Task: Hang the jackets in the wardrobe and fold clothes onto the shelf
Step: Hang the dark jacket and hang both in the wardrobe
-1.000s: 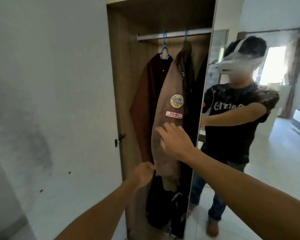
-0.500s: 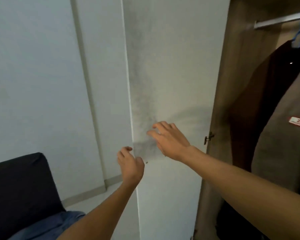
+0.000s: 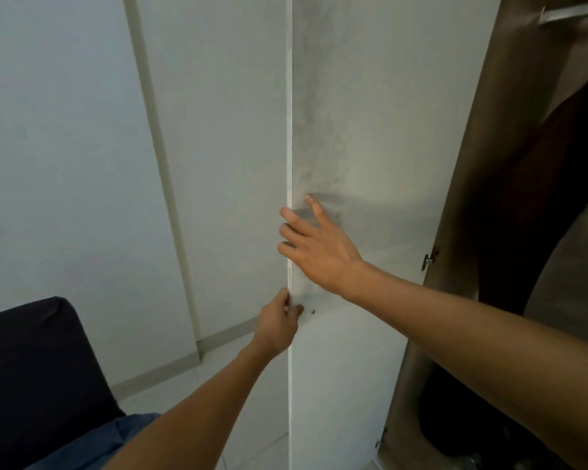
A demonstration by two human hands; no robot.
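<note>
My left hand (image 3: 279,325) pinches the free edge of the open wardrobe door (image 3: 364,137), thumb on the near face and fingers wrapped behind; my right hand (image 3: 314,245) lies on the panel just above it, fingers straight and spread. I judge the door a stiff, light board on hinges, best taken at this outer edge for leverage; its smooth face gives little purchase. The jackets (image 3: 554,184) hang inside at the right, below the rail (image 3: 572,15). A dark sofa (image 3: 31,378) carries blue cloth (image 3: 106,442) at lower left.
</note>
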